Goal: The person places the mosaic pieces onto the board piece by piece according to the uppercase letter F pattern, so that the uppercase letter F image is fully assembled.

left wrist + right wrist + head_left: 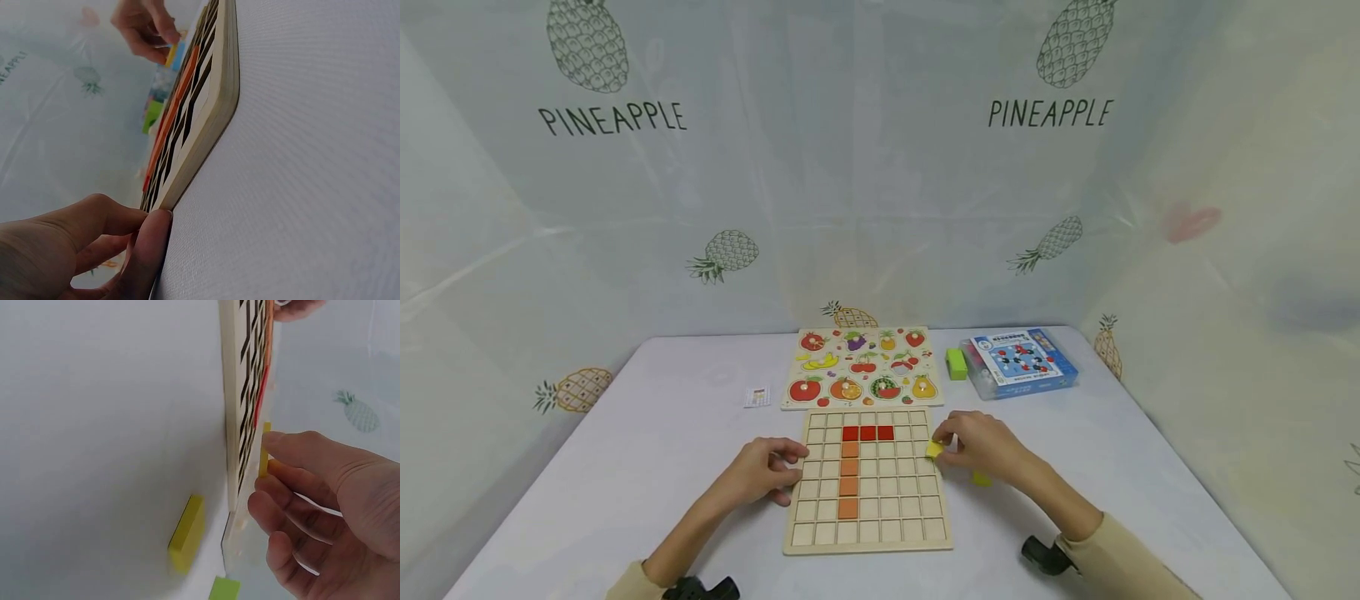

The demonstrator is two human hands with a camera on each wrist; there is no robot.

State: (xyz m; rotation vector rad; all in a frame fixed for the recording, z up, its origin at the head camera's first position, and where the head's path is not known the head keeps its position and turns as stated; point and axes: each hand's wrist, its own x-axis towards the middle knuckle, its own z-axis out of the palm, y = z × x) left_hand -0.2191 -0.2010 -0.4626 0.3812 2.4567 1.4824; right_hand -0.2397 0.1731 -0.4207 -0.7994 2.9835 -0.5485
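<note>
A wooden grid board [827,533] lies flat on the table, with three red tiles [868,433] in a row and a column of orange tiles [848,486] below their left end. My left hand [763,471] rests its thumb and fingertips against the board's left edge; in the left wrist view those fingers [153,234] touch its side. Over the right edge, my right hand [985,446] pinches a yellow square tile [265,450] between thumb and fingers. Another yellow piece [187,534] lies on the table beneath that hand.
Behind the grid board lies a fruit puzzle board [865,379]. A green block [956,364] and a blue boxed set [1026,360] stand to its right. A small printed card [757,397] lies at left. A pineapple-print sheet [865,183] hangs behind the table.
</note>
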